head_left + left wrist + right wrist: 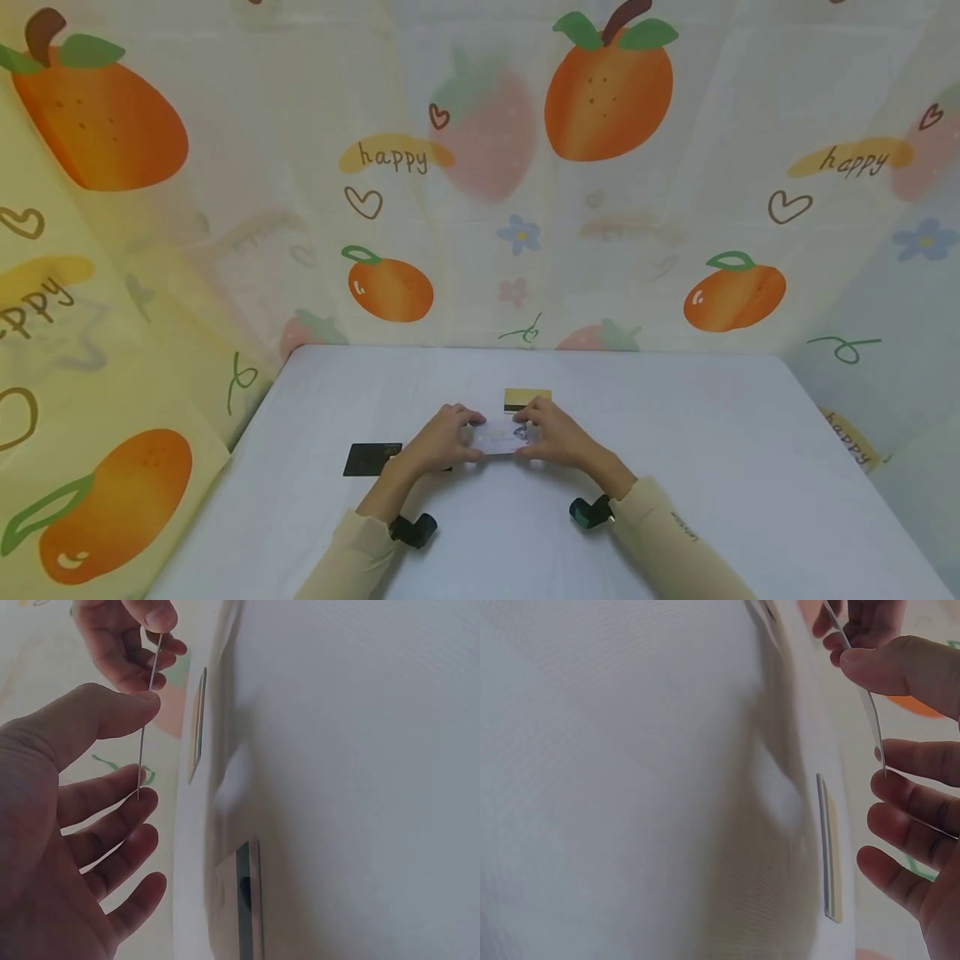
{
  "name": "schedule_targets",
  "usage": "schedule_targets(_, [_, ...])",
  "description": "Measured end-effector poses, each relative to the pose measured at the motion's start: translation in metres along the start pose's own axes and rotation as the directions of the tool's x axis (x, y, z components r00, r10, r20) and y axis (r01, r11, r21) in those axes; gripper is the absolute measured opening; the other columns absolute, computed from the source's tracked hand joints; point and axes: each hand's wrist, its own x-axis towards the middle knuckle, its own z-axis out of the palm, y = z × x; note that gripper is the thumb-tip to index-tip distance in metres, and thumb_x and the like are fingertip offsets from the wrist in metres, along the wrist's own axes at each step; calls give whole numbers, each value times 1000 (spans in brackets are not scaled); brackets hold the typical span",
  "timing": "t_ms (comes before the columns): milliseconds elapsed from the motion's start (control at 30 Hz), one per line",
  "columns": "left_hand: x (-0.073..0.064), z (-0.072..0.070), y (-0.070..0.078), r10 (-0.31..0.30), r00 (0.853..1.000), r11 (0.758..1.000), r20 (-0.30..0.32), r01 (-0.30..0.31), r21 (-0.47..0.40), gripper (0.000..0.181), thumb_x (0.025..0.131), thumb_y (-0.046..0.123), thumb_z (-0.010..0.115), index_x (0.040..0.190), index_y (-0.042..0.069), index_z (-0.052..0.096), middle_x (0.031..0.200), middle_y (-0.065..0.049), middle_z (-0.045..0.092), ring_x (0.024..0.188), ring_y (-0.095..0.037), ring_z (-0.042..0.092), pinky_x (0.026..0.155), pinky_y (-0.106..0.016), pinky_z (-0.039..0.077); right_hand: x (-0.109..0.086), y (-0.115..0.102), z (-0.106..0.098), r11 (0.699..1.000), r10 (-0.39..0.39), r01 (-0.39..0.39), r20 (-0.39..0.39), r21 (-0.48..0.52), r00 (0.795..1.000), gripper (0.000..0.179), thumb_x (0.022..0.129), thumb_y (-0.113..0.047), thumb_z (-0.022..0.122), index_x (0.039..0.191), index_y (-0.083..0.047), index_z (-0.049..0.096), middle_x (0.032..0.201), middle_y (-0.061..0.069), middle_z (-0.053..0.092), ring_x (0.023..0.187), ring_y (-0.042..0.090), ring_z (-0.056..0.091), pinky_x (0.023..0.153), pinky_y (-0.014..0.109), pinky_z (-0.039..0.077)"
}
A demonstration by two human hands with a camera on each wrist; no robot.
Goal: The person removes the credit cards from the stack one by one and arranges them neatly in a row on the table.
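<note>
A thin pale card [497, 437] with a dark printed figure near its right end is held by both hands above the white table. My left hand [442, 437] pinches its left end between thumb and fingers. At the opposite end, the thumb and fingers of my right hand [553, 435] grip it the same way. Seen nearly edge-on in the left wrist view, the card [142, 750] looks like a thin line, with the other fingers spread below. It bows slightly in the right wrist view, where the card [873, 724] runs between both hands.
A gold card [527, 395] with a dark stripe lies just beyond the right fingers. A black card [367, 460] lies left of the left hand, partly behind that forearm. The white table [675, 433] meets a fruit-printed curtain [465, 233] at the back.
</note>
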Motion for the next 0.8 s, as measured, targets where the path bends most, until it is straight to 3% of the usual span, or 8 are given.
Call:
schedule_targets(167, [-2,3,-7,-8,1000,1000,12,8,19,53,76,31,80,122,11,65,118,-6,63,112,-23,52,100,-46,44,2,0,6,1000,-20,20,16,-10,1000,45,73,-25,84,112,-8,68,103,1,56,93,14,49,83,32,45])
schedule_targets(433, [-5,6,-13,-1,1000,991,28,-3,137,54,73,34,82,118,11,66,117,-5,63,111,-24,53,100,-45,44,5,-2,18,998,-29,32,59,-49,998,48,74,-30,84,113,-8,68,103,1,56,90,12,49,81,31,46])
schedule_targets(800, [-13,8,-18,-40,999,988,30,35,154,49,73,33,83,115,13,68,115,-4,62,107,-22,52,95,-45,46,12,-3,33,992,-47,57,91,-111,995,50,73,-33,84,113,-7,69,99,-2,55,87,9,48,77,26,45])
